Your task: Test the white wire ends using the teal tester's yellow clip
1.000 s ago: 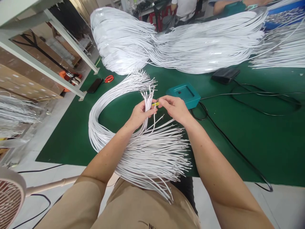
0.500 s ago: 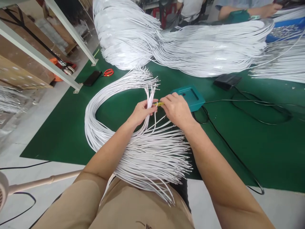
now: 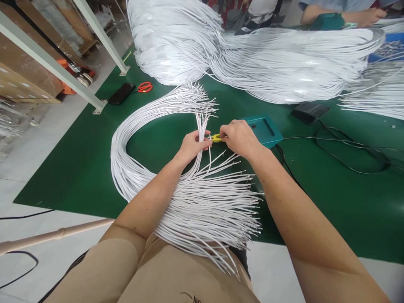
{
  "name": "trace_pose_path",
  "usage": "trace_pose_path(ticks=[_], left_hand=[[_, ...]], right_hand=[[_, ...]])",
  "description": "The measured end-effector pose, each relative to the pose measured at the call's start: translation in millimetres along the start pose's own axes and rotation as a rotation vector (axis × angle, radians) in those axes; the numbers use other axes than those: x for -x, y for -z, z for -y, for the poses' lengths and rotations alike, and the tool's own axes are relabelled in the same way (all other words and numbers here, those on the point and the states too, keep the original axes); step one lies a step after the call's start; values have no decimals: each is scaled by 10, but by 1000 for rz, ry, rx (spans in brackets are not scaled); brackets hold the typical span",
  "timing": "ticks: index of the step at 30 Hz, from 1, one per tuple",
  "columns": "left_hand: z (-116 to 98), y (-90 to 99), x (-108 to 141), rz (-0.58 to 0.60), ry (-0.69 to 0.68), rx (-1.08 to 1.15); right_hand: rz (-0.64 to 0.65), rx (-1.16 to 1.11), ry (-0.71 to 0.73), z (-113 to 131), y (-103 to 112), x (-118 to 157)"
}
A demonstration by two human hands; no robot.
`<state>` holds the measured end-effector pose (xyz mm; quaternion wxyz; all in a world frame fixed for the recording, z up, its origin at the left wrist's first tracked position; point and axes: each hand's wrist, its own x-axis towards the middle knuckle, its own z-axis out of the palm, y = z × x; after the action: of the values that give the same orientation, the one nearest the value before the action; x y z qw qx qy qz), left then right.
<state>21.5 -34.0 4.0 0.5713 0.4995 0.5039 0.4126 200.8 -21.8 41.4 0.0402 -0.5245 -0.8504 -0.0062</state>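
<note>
My left hand [image 3: 191, 147] is closed round a small bunch of white wires [image 3: 202, 123], their ends pointing up and away from me. In my right hand [image 3: 240, 137] is a pair of small yellow snips [image 3: 216, 138], pointing left at the wire tips beside my left thumb. A single wire bends up from below to the snips' tip; whether the blades touch it I cannot make out. The larger bundle of white wires [image 3: 118, 151] curves in a loop on the left, its near ends fanned out under my forearms and over my lap.
A teal device with a recessed top [image 3: 274, 134] sits behind my right hand, trailing a cable. Red-handled scissors [image 3: 145, 87] and a black phone-like object [image 3: 121, 93] lie far left. Big piles of white wire [image 3: 284, 67] line the back; a co-worker's arm [image 3: 360, 17] is beyond.
My right hand has drawn slightly right, and more of the yellow snips shows. The left hand keeps its hold on the wires. The view has shifted a little.
</note>
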Motion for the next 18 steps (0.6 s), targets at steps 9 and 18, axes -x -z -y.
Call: trace_pose_path(ticks=[9, 18], left_hand=[[136, 110, -71, -84, -32, -214], [142, 98, -67, -48, -42, -316]], right_hand=[[-37, -43, -28, -43, -62, -46], [-81, -45, -26, -23, -17, 22]])
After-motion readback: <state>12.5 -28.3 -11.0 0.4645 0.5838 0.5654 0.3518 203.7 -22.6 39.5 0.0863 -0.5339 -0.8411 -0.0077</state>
